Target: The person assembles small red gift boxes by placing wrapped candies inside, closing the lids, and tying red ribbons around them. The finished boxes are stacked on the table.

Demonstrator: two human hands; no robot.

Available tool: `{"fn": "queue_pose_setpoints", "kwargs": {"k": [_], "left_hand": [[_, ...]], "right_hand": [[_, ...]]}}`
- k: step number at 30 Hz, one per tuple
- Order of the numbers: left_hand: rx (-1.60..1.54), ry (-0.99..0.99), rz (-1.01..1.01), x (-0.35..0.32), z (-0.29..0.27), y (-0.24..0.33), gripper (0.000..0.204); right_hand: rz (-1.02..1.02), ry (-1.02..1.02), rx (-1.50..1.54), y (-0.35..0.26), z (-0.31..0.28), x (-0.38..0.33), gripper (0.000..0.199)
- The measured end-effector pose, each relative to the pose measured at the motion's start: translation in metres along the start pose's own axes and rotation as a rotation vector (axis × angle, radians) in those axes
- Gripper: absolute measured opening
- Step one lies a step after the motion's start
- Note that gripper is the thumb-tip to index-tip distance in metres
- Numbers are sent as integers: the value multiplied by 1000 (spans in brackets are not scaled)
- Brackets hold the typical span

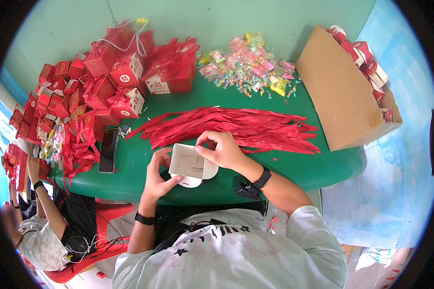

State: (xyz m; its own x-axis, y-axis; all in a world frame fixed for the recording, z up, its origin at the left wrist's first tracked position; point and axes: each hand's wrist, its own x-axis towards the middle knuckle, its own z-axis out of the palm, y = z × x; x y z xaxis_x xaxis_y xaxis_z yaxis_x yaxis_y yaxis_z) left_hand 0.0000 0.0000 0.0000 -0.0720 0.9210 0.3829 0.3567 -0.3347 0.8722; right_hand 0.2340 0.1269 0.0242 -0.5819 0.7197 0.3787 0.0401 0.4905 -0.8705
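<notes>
Over the near edge of the green table I hold a small paper gift box (183,164), its white inside facing up. Interlocking flaps show at its bottom, and a rounded white flap sticks out below. My left hand (155,177) is closed around the box's left side, with the thumb along the near edge. With thumb and bent fingers, my right hand (222,148) pinches the upper right edge. Just beyond my hands lies a wide bundle of red ribbons (236,126).
Red gift boxes (99,91) are heaped at the left, beside a phone (109,150). A pile of wrapped candies (248,62) lies at the back. An open cardboard carton (345,96) with red boxes stands at the right. A co-worker (46,231) sits at the left.
</notes>
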Motion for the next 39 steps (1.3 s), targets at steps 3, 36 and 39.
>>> {"fn": "queue_pose_setpoints", "kwargs": {"k": [3,36,39], "left_hand": [[8,-11,-7,1,-2,0,85],[-90,-225,-29,11,-4,16,102],[-81,-219,-35,11,-4,15,101]], "right_hand": [[24,9,37,3,2,0,17],[15,197,-234,6,-113,91,23],[398,190,-682,26,-149,118,43]]}}
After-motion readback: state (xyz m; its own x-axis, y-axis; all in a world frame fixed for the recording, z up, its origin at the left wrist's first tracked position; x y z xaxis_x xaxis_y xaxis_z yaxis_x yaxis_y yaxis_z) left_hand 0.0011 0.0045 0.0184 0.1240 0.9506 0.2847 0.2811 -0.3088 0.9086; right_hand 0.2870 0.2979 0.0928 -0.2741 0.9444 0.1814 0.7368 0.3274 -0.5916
